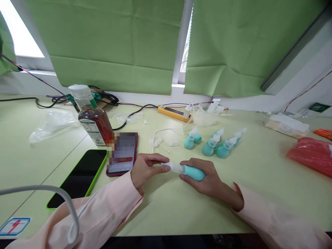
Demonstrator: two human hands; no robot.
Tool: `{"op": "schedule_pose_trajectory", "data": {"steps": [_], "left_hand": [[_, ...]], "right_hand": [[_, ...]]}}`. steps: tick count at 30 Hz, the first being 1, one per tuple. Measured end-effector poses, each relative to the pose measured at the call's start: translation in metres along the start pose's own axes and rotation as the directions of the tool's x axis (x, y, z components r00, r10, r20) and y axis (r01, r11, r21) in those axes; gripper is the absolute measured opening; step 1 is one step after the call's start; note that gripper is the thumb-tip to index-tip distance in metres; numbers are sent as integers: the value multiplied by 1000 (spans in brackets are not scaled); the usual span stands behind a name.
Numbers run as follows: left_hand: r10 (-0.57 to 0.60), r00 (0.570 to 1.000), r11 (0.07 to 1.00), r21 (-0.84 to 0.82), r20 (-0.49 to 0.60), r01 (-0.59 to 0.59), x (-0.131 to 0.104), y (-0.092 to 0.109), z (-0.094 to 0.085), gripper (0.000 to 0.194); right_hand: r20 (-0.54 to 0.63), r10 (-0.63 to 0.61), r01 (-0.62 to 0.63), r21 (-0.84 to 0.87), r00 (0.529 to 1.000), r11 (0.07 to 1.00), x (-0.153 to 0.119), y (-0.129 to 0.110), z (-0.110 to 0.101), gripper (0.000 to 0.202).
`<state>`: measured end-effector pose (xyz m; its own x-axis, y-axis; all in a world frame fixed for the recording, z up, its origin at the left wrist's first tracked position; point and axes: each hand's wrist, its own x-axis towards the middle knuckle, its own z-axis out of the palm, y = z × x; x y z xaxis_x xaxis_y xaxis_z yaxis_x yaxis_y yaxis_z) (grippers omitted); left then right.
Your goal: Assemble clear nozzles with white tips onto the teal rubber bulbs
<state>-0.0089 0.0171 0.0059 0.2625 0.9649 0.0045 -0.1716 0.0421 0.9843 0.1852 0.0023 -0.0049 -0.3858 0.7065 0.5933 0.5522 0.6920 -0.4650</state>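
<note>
Near the front of the pale green table, my right hand is wrapped round a teal bulb lying on its side. A translucent white nozzle points left from the bulb. My left hand pinches the nozzle's far tip between thumb and fingers. Behind my right hand stand several more teal bulbs with whitish tips, among them one at the left, one in the middle and one at the right.
Left of my hands lie a green-edged phone and a red-cased phone, with a bottle behind. A yellow power strip with a white cable sits at the back. Red plastic packaging and a box are at the right.
</note>
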Motion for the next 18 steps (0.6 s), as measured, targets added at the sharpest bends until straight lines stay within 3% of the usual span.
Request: {"op": "schedule_pose_trajectory", "data": {"steps": [11,18], "left_hand": [[-63,991,998,-1,120,63,7,-9,-4,23],[-53,996,995,93,77,46,10,-19,-5,27]], "right_hand": [[50,-79,85,-131,996,988,-5,5,7,20],[74,-78,88,-138,994,987,-9,12,16,21]]}}
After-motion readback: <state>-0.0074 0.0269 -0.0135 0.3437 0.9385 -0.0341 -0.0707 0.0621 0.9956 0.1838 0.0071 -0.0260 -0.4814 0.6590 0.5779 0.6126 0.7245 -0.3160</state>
